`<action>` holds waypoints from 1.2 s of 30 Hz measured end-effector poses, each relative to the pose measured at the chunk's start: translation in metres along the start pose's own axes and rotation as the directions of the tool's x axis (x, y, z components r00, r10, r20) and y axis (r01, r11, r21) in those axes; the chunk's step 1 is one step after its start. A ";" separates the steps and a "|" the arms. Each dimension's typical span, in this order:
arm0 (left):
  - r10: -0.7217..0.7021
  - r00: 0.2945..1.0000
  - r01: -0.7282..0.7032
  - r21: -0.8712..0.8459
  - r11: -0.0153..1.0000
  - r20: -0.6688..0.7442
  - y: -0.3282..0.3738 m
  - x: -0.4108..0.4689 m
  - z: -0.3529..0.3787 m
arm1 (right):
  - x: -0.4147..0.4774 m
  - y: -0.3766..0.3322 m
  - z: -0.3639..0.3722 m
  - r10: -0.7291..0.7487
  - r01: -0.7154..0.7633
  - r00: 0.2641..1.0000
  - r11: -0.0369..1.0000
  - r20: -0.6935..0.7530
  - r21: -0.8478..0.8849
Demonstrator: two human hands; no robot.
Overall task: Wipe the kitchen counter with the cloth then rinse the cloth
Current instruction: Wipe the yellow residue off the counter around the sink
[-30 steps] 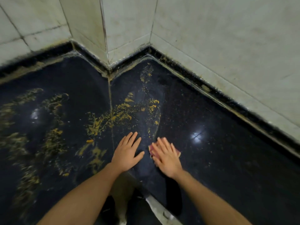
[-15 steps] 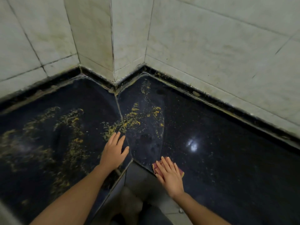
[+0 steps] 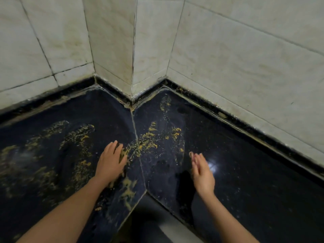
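Note:
The black granite counter (image 3: pixel 254 181) wraps round a tiled corner. Yellow powder (image 3: pixel 149 145) is smeared over its middle and left parts. My left hand (image 3: pixel 109 163) lies flat on the counter with straight fingers, its fingertips at the edge of the powder. My right hand (image 3: pixel 202 171) is over the right slab, turned edge-on and blurred, with straight fingers and nothing visible in it. No cloth shows in this frame; whether it lies under the right hand I cannot tell.
Pale tiled walls (image 3: pixel 228 55) close the counter at the back and the right, with a dirty black skirting strip (image 3: pixel 245 130) along their foot. A seam (image 3: pixel 140 163) joins the two slabs. The counter's inner front edge (image 3: pixel 138 202) is just below my hands.
My right hand has lifted and turned on edge, further onto the right slab; the pink cloth under it before is out of sight. My left hand has stayed flat by the powder.

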State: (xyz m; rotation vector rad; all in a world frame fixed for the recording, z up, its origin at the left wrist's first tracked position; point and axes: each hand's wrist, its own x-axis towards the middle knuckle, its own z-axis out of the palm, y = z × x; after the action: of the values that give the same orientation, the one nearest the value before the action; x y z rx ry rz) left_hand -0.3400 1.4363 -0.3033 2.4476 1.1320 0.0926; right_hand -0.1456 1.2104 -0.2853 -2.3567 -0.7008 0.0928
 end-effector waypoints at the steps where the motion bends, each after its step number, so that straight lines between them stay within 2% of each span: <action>1: -0.014 1.000 0.014 0.005 1.000 0.006 -0.003 0.006 -0.001 | 0.024 0.002 -0.006 0.049 -0.051 0.996 0.998 -0.080 -0.033; 3: -0.045 0.999 0.045 0.017 0.999 0.010 -0.006 0.016 -0.005 | 0.065 0.013 -0.009 0.071 -0.098 0.984 0.981 -0.161 -0.166; 5: -0.071 0.997 0.071 0.041 0.997 0.005 -0.009 0.030 -0.008 | 0.094 0.029 0.004 0.205 -0.206 0.978 0.927 -0.038 -0.312; 7: -0.096 0.995 0.095 0.068 0.993 0.011 -0.010 0.047 -0.009 | 0.111 0.045 0.028 0.386 -0.295 0.913 0.849 0.134 -0.438; 9: -0.113 0.994 0.112 0.081 0.990 0.013 -0.009 0.064 -0.008 | 0.128 0.049 0.045 0.439 -0.313 0.879 0.825 0.187 -0.470; 16: -0.183 0.983 0.179 0.113 0.977 0.027 -0.006 0.117 0.005 | 0.243 0.027 0.080 0.277 -0.084 0.897 0.872 0.345 -0.483; 24: -0.248 0.955 0.204 0.244 0.948 0.163 -0.008 0.127 0.011 | 0.351 -0.025 0.133 0.210 0.028 0.861 0.890 0.464 -0.455; 29: -0.267 0.952 0.219 0.272 0.937 0.153 -0.005 0.129 0.013 | 0.382 -0.074 0.176 0.078 0.191 0.835 0.887 0.545 -0.420; 32: -0.271 0.949 0.218 0.285 0.933 0.159 -0.005 0.129 0.013 | 0.384 -0.090 0.195 -0.072 0.386 0.775 0.840 0.628 -0.381; 36: -0.289 0.941 0.233 0.283 0.930 0.176 -0.003 0.129 0.010 | 0.408 -0.069 0.186 -0.216 0.598 0.686 0.711 0.695 -0.370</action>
State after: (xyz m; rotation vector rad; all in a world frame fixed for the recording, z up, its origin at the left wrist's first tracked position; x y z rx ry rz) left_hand -0.2539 1.5300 -0.3292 2.4208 1.4334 -0.4179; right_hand 0.1254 1.5702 -0.3399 -2.6403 -1.8334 0.5244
